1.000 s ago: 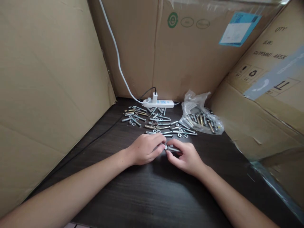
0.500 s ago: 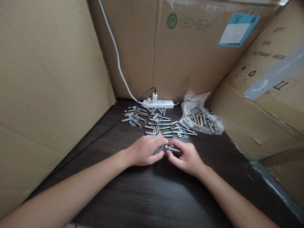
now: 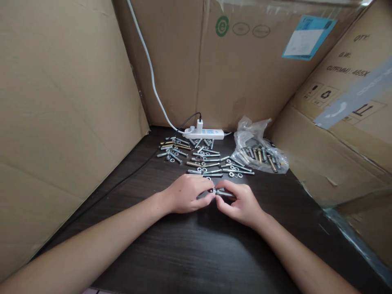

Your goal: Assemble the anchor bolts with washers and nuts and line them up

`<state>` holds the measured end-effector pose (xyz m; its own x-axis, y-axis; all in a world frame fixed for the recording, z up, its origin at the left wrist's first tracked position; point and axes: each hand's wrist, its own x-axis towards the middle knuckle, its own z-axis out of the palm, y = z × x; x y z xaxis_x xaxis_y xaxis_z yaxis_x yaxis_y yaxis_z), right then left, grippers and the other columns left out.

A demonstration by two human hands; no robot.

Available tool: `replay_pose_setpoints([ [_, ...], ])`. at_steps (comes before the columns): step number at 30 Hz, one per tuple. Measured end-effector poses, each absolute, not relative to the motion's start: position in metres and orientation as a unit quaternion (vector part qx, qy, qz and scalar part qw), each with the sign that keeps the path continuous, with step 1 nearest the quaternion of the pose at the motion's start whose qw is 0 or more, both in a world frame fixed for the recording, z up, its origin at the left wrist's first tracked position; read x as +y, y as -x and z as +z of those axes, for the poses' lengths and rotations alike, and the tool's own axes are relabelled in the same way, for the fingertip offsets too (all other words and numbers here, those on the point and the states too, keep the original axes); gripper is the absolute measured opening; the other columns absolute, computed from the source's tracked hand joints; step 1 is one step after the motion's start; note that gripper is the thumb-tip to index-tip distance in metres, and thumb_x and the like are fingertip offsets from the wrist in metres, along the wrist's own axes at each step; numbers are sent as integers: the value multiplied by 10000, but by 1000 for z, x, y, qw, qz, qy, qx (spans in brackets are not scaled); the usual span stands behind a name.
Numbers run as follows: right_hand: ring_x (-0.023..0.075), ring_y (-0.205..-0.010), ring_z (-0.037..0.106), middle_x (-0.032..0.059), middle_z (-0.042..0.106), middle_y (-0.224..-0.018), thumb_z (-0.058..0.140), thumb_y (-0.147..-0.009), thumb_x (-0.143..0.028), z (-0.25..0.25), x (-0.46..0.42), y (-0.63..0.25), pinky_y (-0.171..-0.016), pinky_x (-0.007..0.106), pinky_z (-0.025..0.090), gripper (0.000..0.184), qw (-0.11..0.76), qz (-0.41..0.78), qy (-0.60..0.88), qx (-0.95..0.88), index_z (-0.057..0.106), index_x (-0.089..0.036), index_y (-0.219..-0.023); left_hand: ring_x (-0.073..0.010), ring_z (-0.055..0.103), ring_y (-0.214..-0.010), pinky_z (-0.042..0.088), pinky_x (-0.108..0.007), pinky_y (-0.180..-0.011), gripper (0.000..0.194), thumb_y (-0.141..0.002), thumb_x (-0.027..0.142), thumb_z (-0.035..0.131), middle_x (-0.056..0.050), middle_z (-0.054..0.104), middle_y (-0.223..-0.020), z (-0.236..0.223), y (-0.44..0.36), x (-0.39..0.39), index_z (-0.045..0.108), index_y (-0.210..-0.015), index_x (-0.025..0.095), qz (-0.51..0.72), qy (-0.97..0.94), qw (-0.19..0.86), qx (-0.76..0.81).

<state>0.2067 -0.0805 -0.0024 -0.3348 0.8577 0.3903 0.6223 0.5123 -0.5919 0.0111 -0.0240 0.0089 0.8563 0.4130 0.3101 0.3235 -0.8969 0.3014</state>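
Between my two hands lies an expansion bolt (image 3: 225, 192), its nut end pointing left and its sleeve running into my right palm. My left hand (image 3: 186, 194) pinches the nut (image 3: 213, 190) with thumb and fingertips. The shaft is gripped by my right hand (image 3: 240, 200), thumb below and index finger above, close behind the washer. Just beyond my fingers, several loose bolts, sleeves, washers and nuts (image 3: 203, 164) are spread out on the dark table (image 3: 190, 249). The far end of the held bolt is hidden by my right fingers.
A clear plastic bag (image 3: 252, 132) with several assembled bolts (image 3: 260, 155) lies at the back right. Behind the loose parts stands a white power strip (image 3: 214, 134), its black cable (image 3: 122, 179) running down the left. Cardboard boxes (image 3: 171, 61) wall in the left, back and right.
My left fingers have shifted slightly around the nut, covering more of it. Both hands stay in nearly the same place, and the parts on the table have not moved.
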Motion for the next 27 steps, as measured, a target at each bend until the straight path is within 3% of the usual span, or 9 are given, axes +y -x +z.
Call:
replay_pose_setpoints([
  [5,80,-471,484,-29,569,-591,579,-754,-226,-1,-81,-206,-493,183,380,103,346,168,464,-798,613,-166,-831,-152,535,-726,408,-263,-682,271,-952,294,315,-22,579,-790,8,-10,-24,524,-836,165,193,-954,127,193],
  [12,81,-487,518,-24,617,-641,577,-756,-216,0,-80,-207,-507,176,400,133,358,172,465,-791,623,-173,-873,-155,539,-767,443,-270,-702,160,-861,243,416,-34,560,-892,9,-8,-27,468,-996,176,247,-936,168,188],
  [27,85,-484,516,-19,612,-625,573,-756,-217,1,-81,-206,-496,179,398,110,354,159,460,-798,616,-173,-848,-149,552,-746,426,-260,-700,195,-937,272,362,-20,588,-815,8,-11,-25,518,-893,163,207,-947,145,200],
])
